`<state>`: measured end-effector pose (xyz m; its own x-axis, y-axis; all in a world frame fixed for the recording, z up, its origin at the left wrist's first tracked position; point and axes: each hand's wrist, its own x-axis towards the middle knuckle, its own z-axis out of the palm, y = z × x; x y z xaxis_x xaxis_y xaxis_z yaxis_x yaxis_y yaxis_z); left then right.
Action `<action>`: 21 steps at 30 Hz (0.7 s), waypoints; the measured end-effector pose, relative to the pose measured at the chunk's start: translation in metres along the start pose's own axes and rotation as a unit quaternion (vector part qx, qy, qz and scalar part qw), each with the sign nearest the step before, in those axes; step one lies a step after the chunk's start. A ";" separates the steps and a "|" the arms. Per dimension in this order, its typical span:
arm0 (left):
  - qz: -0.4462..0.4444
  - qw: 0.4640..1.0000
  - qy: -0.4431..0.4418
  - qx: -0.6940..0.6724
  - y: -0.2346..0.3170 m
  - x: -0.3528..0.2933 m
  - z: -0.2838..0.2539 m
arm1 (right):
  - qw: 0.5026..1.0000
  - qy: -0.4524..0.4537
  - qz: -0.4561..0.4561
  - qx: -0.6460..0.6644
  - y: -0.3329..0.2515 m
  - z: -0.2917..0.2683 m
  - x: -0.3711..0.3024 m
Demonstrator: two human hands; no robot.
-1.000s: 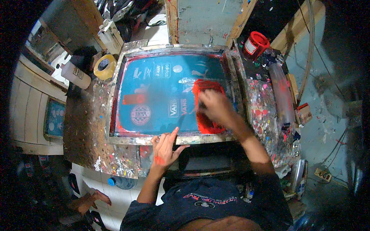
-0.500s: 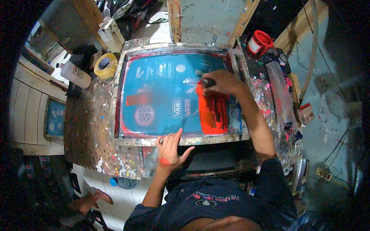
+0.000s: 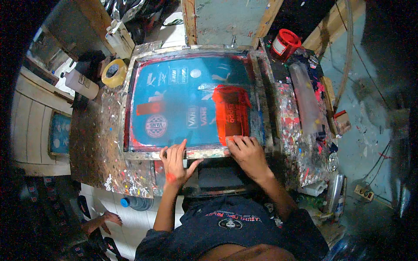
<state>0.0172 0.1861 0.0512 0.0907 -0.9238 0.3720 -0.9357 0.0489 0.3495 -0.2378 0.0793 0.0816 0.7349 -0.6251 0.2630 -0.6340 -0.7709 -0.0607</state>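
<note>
One wooden-framed screen lies on the paint-spattered surface, with two hands at its near rim. The left hand rests there with its fingers spread and thumb held well apart, gripping nothing. The right hand has its fingers bent and close together at the near end of a red ink patch; whether they hold anything beneath cannot be told. Two red patches show on the blue mesh: this large one at right and a smaller, blurred one at left.

Four containers stand about. One red tub, beyond the screen's far right corner, is red inside, its fill level unclear. One translucent bottle and one white jug stand at left, near one tape roll; their contents cannot be made out. One clear, blue-capped bottle sits below the surface's near edge.
</note>
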 end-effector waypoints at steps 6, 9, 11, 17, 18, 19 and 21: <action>0.011 0.997 0.066 -0.043 -0.006 0.000 -0.004 | 0.999 0.016 0.043 0.030 -0.019 -0.043 -0.001; 0.038 0.992 0.115 -0.036 0.000 0.030 -0.043 | 0.999 0.050 0.013 0.016 -0.014 -0.088 0.021; 0.064 0.987 0.144 0.008 0.021 0.076 -0.086 | 0.983 0.151 -0.023 -0.107 0.015 -0.092 0.050; 0.163 0.907 0.376 -0.092 0.037 0.157 -0.063 | 0.994 0.109 0.010 -0.002 0.072 -0.225 0.175; 0.146 0.945 0.279 -0.088 0.040 0.165 -0.039 | 0.994 0.112 0.007 0.003 0.078 -0.242 0.189; 0.065 0.988 0.098 -0.101 0.031 0.164 -0.009 | 0.993 0.116 -0.003 0.013 0.080 -0.254 0.205; 0.054 0.995 0.077 -0.042 -0.001 0.158 0.064 | 0.991 0.134 -0.021 0.014 0.087 -0.260 0.232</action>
<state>0.0108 0.0156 0.0551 0.0497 -0.8424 0.5366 -0.9112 0.1818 0.3697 -0.1851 -0.1006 0.3872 0.6676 -0.5407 0.5118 -0.5946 -0.8009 -0.0703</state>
